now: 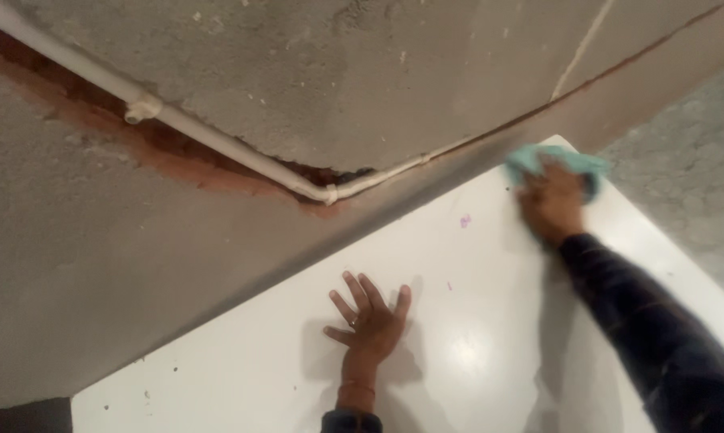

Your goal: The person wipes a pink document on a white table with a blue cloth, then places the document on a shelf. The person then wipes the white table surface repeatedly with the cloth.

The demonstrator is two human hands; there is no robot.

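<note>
My right hand (551, 202) presses a teal cloth (538, 163) onto the far corner of a glossy white tabletop (242, 361); the cloth sticks out from under the fingers on both sides. My left hand (370, 321) lies flat on the tabletop near the middle, fingers spread, holding nothing, with a ring on one finger and a bangle at the wrist. A small pink mark (465, 220) sits on the white surface between the two hands, and a fainter speck lies below it.
A rough grey cement wall (338, 72) stands right behind the table, with a white pipe (218, 140) set in a chased reddish groove that bends at a corner. Grey concrete floor (699, 200) shows to the right.
</note>
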